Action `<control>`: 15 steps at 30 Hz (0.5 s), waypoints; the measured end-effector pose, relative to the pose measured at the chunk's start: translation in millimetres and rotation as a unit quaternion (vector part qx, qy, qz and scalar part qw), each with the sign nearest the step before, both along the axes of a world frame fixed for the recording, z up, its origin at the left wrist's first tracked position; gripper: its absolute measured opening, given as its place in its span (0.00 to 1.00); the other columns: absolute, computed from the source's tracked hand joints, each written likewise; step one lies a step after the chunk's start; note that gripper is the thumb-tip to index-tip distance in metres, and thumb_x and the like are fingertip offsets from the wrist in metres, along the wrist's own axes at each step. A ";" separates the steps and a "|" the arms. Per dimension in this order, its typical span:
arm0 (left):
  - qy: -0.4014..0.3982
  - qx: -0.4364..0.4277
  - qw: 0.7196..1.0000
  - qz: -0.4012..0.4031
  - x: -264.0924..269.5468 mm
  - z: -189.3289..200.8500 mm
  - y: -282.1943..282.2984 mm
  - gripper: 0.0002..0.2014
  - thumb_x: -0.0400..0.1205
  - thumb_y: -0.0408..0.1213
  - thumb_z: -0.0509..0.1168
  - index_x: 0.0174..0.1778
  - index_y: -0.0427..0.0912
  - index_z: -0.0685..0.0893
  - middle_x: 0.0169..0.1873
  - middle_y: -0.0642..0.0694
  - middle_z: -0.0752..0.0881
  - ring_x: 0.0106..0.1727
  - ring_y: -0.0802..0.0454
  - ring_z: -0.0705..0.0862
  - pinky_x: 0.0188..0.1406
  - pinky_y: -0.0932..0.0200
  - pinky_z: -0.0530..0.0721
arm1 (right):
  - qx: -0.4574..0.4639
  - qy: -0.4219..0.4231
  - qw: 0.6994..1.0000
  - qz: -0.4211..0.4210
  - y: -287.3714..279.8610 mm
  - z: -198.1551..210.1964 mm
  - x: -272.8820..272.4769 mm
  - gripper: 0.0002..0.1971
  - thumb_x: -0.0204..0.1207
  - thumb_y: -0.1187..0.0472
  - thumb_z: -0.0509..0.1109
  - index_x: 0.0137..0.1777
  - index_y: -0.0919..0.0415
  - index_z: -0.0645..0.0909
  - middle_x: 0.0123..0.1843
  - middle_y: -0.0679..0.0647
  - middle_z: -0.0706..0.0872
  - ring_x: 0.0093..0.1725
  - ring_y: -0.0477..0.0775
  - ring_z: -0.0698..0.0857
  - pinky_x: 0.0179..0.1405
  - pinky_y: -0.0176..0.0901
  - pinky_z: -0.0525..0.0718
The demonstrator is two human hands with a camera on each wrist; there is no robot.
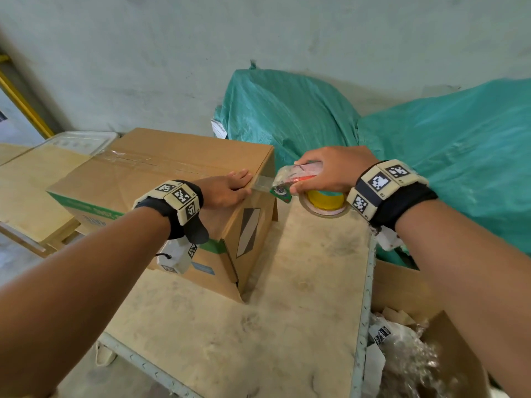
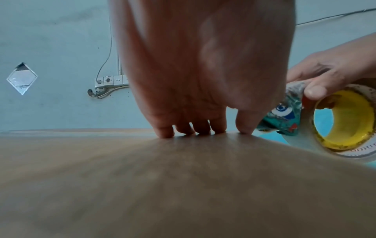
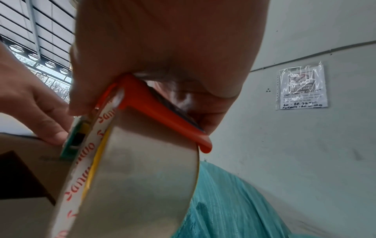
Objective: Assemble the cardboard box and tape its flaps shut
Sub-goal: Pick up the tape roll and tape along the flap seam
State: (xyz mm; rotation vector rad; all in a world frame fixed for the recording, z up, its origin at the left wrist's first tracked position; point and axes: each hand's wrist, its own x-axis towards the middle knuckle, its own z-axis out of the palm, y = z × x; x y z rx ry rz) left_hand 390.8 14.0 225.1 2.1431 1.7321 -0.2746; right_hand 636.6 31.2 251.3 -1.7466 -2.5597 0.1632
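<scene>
The fingers (image 2: 203, 127) of the left hand (image 1: 227, 191) lie straight and close together, pressed flat on top of the cardboard box (image 1: 161, 179) at its right-hand edge, the fingertips touching the cardboard where a strip of clear tape (image 1: 263, 183) comes over that edge. The right hand (image 1: 330, 170) is curled around a tape dispenser (image 1: 290, 179), thumb and fingers gripping its orange handle (image 3: 162, 112); the roll of tape (image 1: 324, 203) with its yellow core sits under the palm, just beside the box's upper right corner. The short stretch of tape runs taut from the dispenser's mouth to the box edge under the left fingertips. A line of clear tape already lies along the seam of the closed top flaps, running away to the left. The box stands on a dusty wooden table (image 1: 258, 326), toward its far left part, with a dark striped label (image 1: 249, 231) on its near right side. Both wrists wear bands with black-and-white markers. Green tarpaulin bundles (image 1: 431, 145) lie behind and to the right of the table, against a pale wall (image 1: 258, 38). An open carton holding crumpled plastic (image 1: 408, 357) sits low at the right.
</scene>
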 end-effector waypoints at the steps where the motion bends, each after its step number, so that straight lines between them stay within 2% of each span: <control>1: 0.005 -0.001 1.000 -0.002 1.7 0.3 -0.4 0.29 0.88 0.51 0.45 0.84 0.48 0.47 0.85 0.50 0.44 0.85 0.49 0.45 0.82 0.53 0.44 | -0.001 0.000 1.000 -0.006 -1.5 1.0 5.4 0.38 0.59 0.19 0.63 0.70 0.31 0.74 0.71 0.43 0.81 0.65 0.55 0.82 0.51 0.47 0.73; 5: 0.022 0.003 1.000 -0.015 17.6 -0.2 0.8 0.29 0.88 0.51 0.45 0.84 0.47 0.46 0.85 0.48 0.43 0.85 0.47 0.44 0.83 0.50 0.45 | 0.023 -0.045 0.999 -0.007 -6.6 0.9 7.9 0.39 0.58 0.17 0.62 0.69 0.32 0.75 0.68 0.43 0.83 0.64 0.55 0.83 0.48 0.45 0.72; 8: 0.019 0.003 1.000 -0.013 11.9 0.8 1.0 0.30 0.87 0.52 0.46 0.84 0.48 0.46 0.85 0.49 0.43 0.85 0.47 0.44 0.83 0.50 0.44 | 0.021 -0.033 0.999 -0.009 -10.0 -8.7 1.3 0.38 0.59 0.18 0.61 0.69 0.32 0.75 0.67 0.43 0.84 0.63 0.54 0.84 0.45 0.44 0.68; 11: 0.010 -0.002 1.000 -0.006 1.5 2.3 -2.4 0.32 0.86 0.54 0.49 0.84 0.50 0.46 0.84 0.51 0.43 0.85 0.49 0.44 0.82 0.50 0.44 | 0.019 -0.039 0.999 0.002 -7.5 -19.7 -12.9 0.37 0.60 0.18 0.61 0.68 0.33 0.77 0.63 0.43 0.86 0.60 0.53 0.85 0.44 0.44 0.69; 15: -0.003 0.001 1.000 -0.002 -0.9 -0.6 -4.4 0.31 0.87 0.53 0.50 0.84 0.51 0.47 0.85 0.52 0.43 0.85 0.50 0.44 0.82 0.51 0.44 | 0.012 -0.044 0.999 0.000 0.4 -34.1 -35.1 0.36 0.62 0.18 0.59 0.62 0.39 0.81 0.56 0.45 0.88 0.53 0.54 0.85 0.42 0.44 0.66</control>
